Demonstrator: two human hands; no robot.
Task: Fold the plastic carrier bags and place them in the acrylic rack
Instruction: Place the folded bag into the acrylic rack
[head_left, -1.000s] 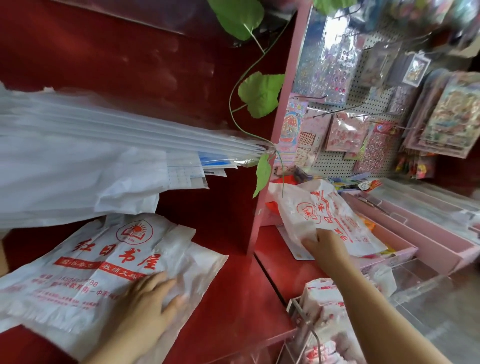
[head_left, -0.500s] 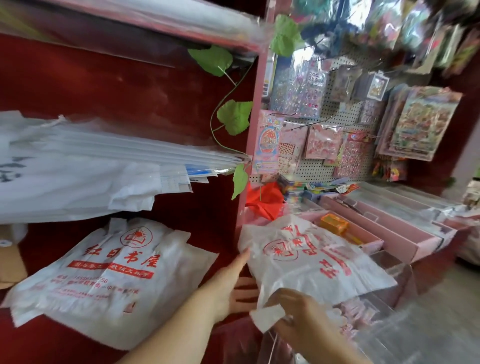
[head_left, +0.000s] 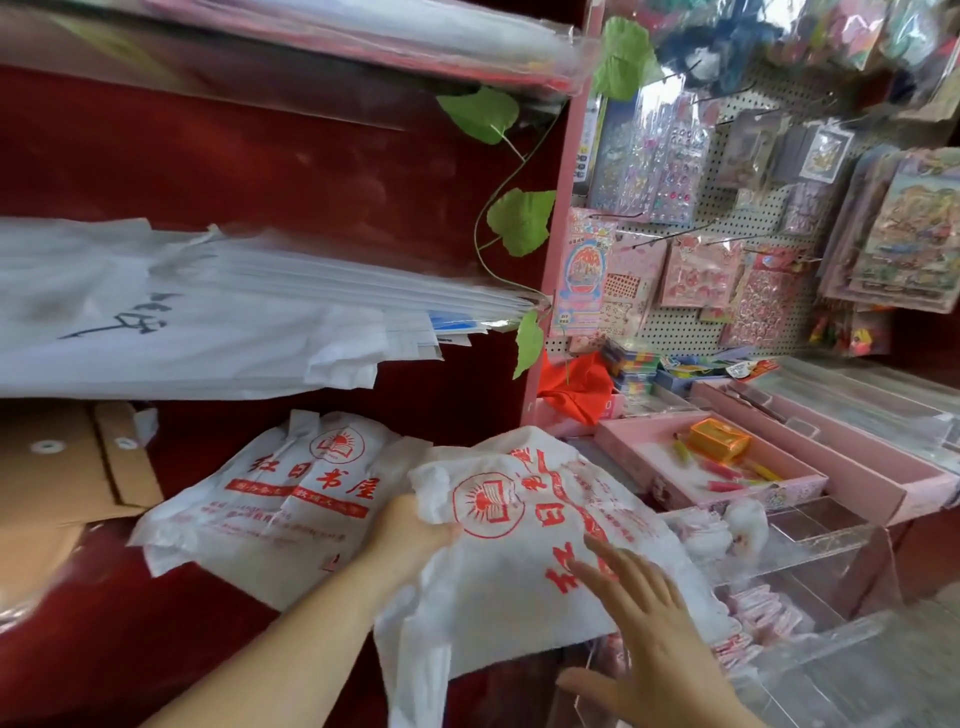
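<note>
A white carrier bag with red print (head_left: 519, 566) lies spread over the edge of the red shelf, one handle hanging down at the front. My left hand (head_left: 410, 535) grips its upper left edge. My right hand (head_left: 649, 644) lies flat with straight fingers on the bag's right part. A second bag of the same kind (head_left: 280, 499) rests on the red shelf to the left. The clear acrylic rack (head_left: 810, 551) stands at the lower right and holds several folded white-and-red bags.
A stack of white sheets and clear sleeves (head_left: 208, 312) fills the shelf above. Brown envelopes (head_left: 62, 478) lie at the left. Pink trays (head_left: 727, 467) with small items and a pegboard of stickers (head_left: 701, 249) stand at the right. A green vine (head_left: 519, 218) hangs by the pink post.
My right hand pulled the bag from the pink tray area toward me onto the shelf edge and now lies flat on it. My left hand left the other bag and took this one's edge.
</note>
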